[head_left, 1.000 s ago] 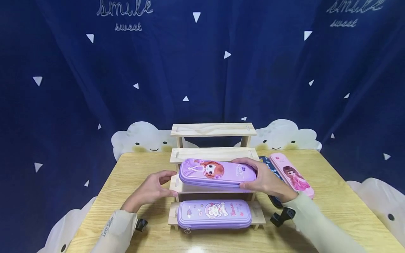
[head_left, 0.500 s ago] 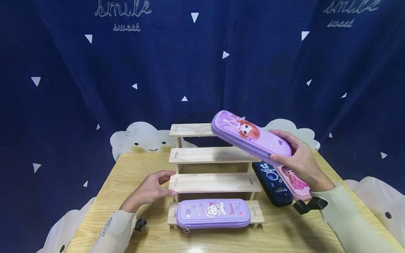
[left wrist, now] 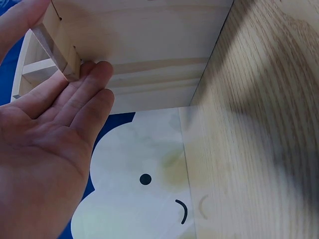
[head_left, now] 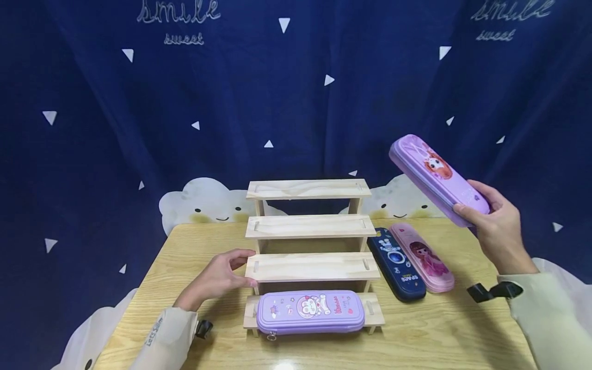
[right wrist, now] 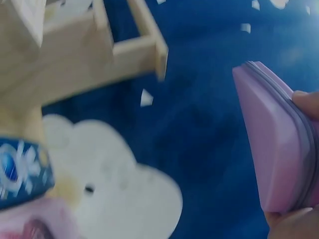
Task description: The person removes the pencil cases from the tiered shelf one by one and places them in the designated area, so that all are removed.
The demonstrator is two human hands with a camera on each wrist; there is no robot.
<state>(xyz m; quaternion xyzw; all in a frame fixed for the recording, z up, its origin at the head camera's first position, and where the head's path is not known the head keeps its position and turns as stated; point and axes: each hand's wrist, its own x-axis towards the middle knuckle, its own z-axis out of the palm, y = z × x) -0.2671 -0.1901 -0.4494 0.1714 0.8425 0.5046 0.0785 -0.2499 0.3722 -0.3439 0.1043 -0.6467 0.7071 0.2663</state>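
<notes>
My right hand (head_left: 503, 231) holds a purple pencil case (head_left: 439, 177) with a red-haired doll print by its near end, up in the air at the right. In the right wrist view the purple pencil case (right wrist: 274, 144) shows its zip side. My left hand (head_left: 219, 277) grips the left end of a board on the stepped wooden rack (head_left: 312, 267). In the left wrist view the left hand (left wrist: 55, 119) has its thumb at one edge of the board and its fingers at the other. A purple bunny-print pencil case (head_left: 311, 311) lies on the rack's lowest step.
Right of the rack, a dark blue space-print pencil case (head_left: 396, 264) and a pink doll-print pencil case (head_left: 423, 257) lie side by side on the wooden table (head_left: 194, 246). A blue curtain (head_left: 296, 103) with white clouds hangs behind the table.
My right hand has lifted the doll-print purple pencil case off the rack's second-lowest step and carried it up and right, past the two other cases. The left hand has stayed at the rack.
</notes>
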